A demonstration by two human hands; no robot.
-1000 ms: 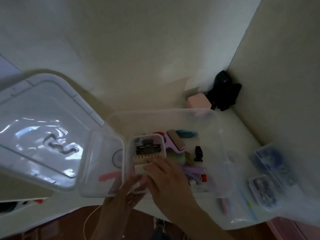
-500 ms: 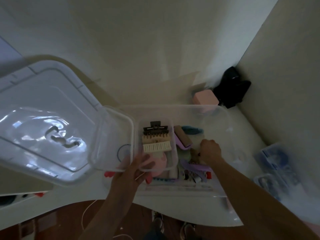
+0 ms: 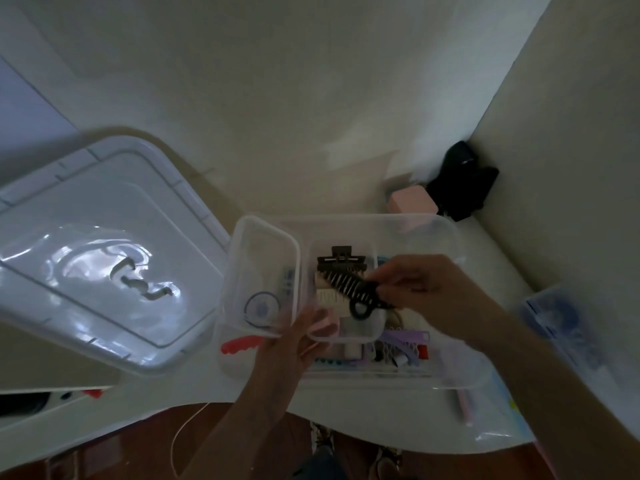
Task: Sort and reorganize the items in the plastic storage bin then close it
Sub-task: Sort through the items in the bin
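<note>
Holding a black plastic toothed hair clip (image 3: 353,289) by one end, my right hand (image 3: 412,289) pinches it between fingertips and thumb above a small clear plastic box (image 3: 346,292). That small box sits tilted inside the large clear plastic storage bin (image 3: 450,237) on the white worktop (image 3: 491,258). My left hand (image 3: 294,344) grips the small box at its near corner, fingers curled under the rim. Its hinged clear lid (image 3: 259,271) stands open to the left. A dark claw clip (image 3: 341,259) and a cream comb-like piece (image 3: 332,299) already lie in the small box.

To do this step well, I judge I should lower the clip flat beside those pieces, teeth running the same way, so the lid can shut. The left hand should hold the box level.

Around the small box, the bin holds purple clips (image 3: 405,341) and other items too blurred to name. A red wavy item (image 3: 242,342) lies at the bin's near left. The bin's large white lid (image 3: 97,244) rests well to the left. Behind the bin, a pink block (image 3: 412,200) sits beside a black object (image 3: 464,181) in the corner.
</note>
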